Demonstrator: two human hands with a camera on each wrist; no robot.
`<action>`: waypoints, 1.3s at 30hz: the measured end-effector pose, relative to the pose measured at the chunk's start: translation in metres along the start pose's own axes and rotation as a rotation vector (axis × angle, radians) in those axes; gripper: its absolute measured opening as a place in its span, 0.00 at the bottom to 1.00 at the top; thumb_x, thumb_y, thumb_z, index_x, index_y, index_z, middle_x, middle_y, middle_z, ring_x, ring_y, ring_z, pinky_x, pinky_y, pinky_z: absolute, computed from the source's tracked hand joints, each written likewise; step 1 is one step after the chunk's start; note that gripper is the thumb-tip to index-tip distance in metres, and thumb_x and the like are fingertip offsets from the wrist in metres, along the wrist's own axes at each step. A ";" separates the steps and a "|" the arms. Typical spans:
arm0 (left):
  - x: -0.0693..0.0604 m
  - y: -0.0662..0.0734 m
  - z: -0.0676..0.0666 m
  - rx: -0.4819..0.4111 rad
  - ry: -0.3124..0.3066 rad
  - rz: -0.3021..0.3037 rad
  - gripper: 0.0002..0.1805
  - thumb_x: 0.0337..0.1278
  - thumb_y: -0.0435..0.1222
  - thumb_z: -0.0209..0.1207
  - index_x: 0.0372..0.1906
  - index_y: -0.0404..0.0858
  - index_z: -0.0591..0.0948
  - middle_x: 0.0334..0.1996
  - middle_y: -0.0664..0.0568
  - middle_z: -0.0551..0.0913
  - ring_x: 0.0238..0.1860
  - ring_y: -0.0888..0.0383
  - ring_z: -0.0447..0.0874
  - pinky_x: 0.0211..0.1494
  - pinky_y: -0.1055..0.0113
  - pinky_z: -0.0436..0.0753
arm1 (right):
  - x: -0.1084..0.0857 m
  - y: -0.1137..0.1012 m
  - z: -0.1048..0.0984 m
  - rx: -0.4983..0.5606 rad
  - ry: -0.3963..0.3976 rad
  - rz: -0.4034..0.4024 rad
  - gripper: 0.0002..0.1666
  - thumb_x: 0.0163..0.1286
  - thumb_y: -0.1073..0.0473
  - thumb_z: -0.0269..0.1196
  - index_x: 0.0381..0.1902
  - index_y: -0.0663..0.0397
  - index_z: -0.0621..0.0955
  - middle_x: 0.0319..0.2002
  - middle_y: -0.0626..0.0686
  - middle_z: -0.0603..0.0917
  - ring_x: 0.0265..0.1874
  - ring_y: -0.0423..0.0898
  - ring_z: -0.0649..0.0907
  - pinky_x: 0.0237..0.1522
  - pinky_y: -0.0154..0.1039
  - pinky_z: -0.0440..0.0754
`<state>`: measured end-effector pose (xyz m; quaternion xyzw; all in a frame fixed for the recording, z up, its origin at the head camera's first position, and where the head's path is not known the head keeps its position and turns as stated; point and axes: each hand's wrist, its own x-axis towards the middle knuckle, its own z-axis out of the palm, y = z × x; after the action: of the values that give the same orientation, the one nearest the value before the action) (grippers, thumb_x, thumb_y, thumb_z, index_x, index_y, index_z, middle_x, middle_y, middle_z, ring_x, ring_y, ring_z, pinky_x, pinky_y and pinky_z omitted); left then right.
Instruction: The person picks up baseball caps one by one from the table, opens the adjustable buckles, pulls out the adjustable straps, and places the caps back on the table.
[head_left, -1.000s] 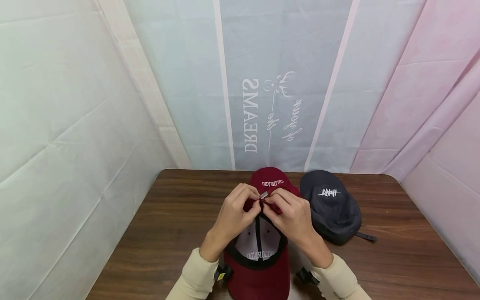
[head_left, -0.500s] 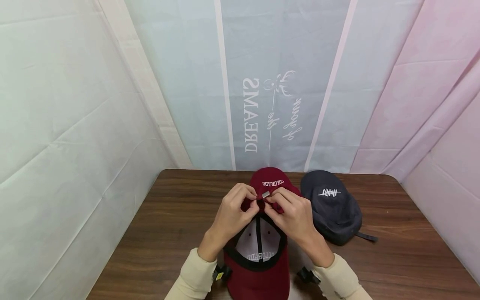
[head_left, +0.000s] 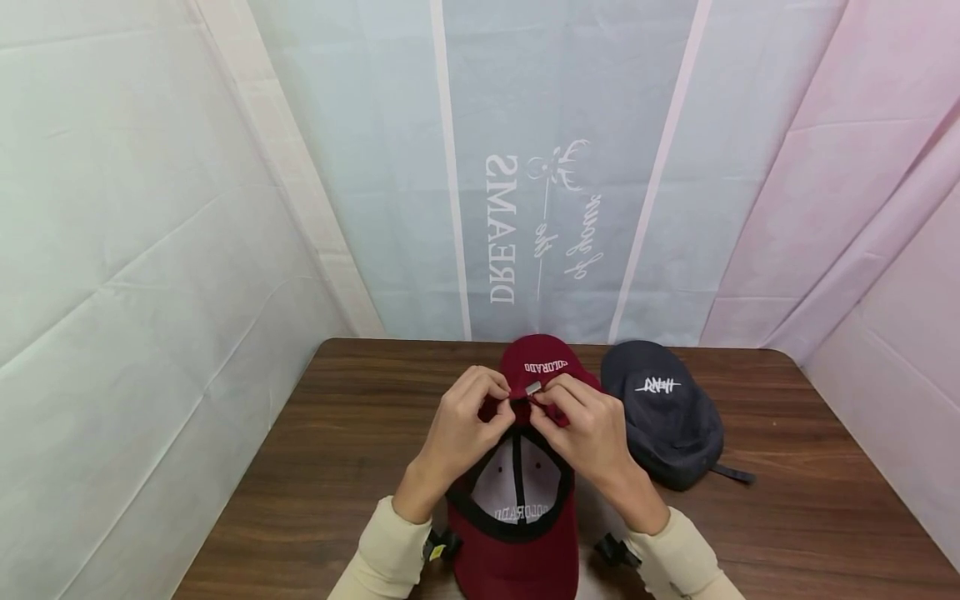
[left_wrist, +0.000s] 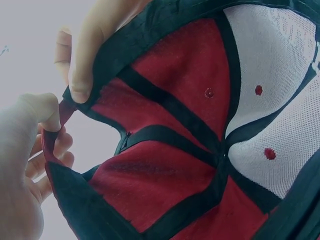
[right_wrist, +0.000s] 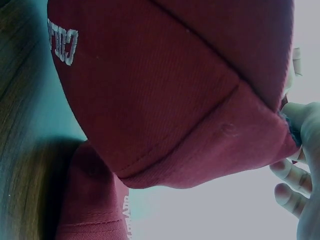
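A maroon baseball cap [head_left: 517, 567] is held up with its inside facing the head view and its brim toward the person. My left hand [head_left: 468, 425] pinches the back strap [left_wrist: 64, 114] between thumb and fingers. Opposite it, my right hand [head_left: 588, 429] pinches the other side of the cap's back opening, beside a small silver buckle [head_left: 532, 388]. In the right wrist view, the outside of the cap hides most of the strap. A black sweatband edges the cap's inside, and some crown panels are backed in white mesh.
A second maroon cap [head_left: 536, 352] lettered COLORADO lies just behind the hands. To its right is a dark navy cap [head_left: 663, 425] with white lettering and a loose strap [head_left: 733, 474]. The brown wooden table [head_left: 352, 433] ends at a cloth backdrop [head_left: 390, 167].
The fingertips of my hands have drawn slightly apart, the left shifting a little leftward. The silver buckle has shifted slightly right and shows more plainly. The other caps have not moved.
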<state>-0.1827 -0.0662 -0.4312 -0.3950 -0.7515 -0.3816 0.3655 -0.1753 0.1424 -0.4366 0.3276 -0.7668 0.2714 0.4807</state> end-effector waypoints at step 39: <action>0.005 -0.011 -0.024 -0.023 0.065 -0.059 0.11 0.53 0.19 0.60 0.33 0.37 0.77 0.40 0.47 0.84 0.40 0.53 0.84 0.44 0.67 0.85 | 0.002 0.015 -0.013 -0.005 0.014 0.080 0.04 0.56 0.65 0.71 0.29 0.50 0.87 0.30 0.46 0.87 0.18 0.39 0.79 0.19 0.33 0.71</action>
<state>-0.1880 -0.0897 -0.4196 -0.3644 -0.7461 -0.4134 0.3737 -0.1802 0.1612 -0.4316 0.2937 -0.7764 0.2909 0.4757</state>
